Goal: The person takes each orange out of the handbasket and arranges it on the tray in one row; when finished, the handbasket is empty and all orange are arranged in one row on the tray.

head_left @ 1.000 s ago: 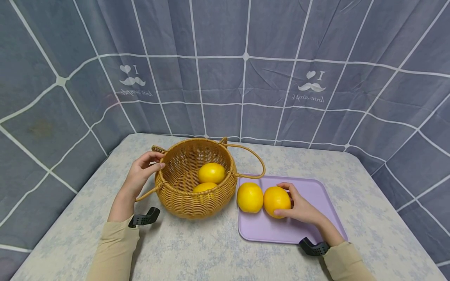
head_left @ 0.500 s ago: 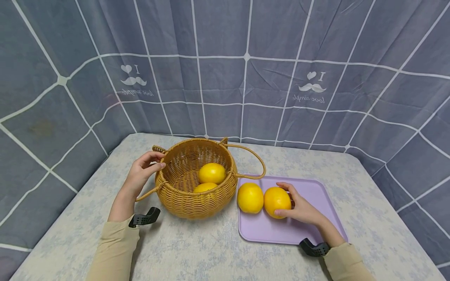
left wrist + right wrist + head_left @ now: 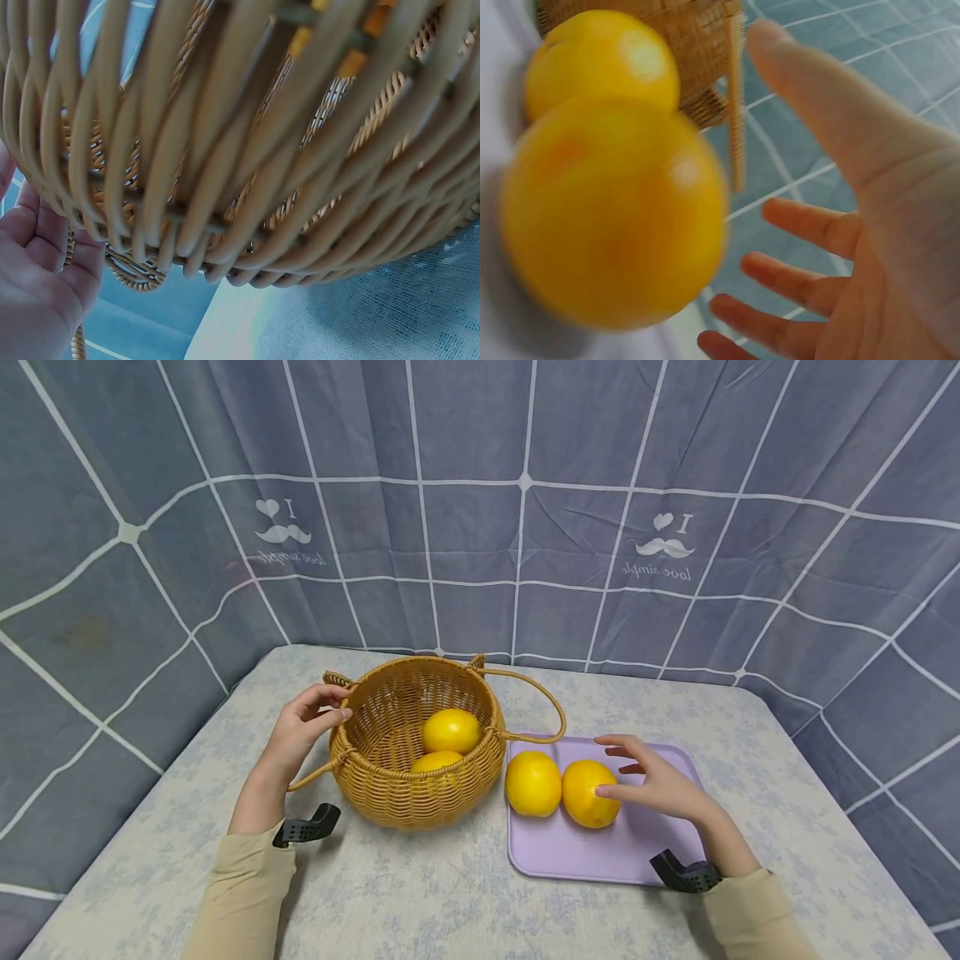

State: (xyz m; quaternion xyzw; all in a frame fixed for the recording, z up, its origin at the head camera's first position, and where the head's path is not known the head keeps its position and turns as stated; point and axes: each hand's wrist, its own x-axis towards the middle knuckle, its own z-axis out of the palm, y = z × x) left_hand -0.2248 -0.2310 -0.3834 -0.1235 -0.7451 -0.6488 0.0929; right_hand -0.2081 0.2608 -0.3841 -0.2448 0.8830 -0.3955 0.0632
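Nearest, two beige cloth sleeves (image 3: pixel 247 893) reach in, each with a black device (image 3: pixel 307 827) at the wrist. The right hand (image 3: pixel 660 783) is open, fingers spread and thumb extended, just beside a smooth, rounded orange fruit (image 3: pixel 584 807); the right wrist view shows a gap between palm and fruit. That fruit sits on a flat lilac tray (image 3: pixel 566 857) with rounded corners and a low raised rim. Close against its left is a glossy yellow fruit (image 3: pixel 533 783), also on the tray.

Left of the tray stands a bowl-shaped basket (image 3: pixel 416 806) of woven honey-brown wicker, its wide round mouth facing up. The left hand (image 3: pixel 295 731) grips its left rim between bent fingers and thumb. Inside lie two shiny yellow fruits (image 3: pixel 452 731), the front one partly hidden by the ribbed wall. A looped wicker handle (image 3: pixel 534 739) juts right, over the tray's corner.

Beneath everything spreads a pale tablecloth (image 3: pixel 420 893) mottled with soft blue. Farthest back, a grey-blue fabric curtain (image 3: pixel 472 539) hangs in gentle folds, crossed by white lines and printed with mirrored lettering.
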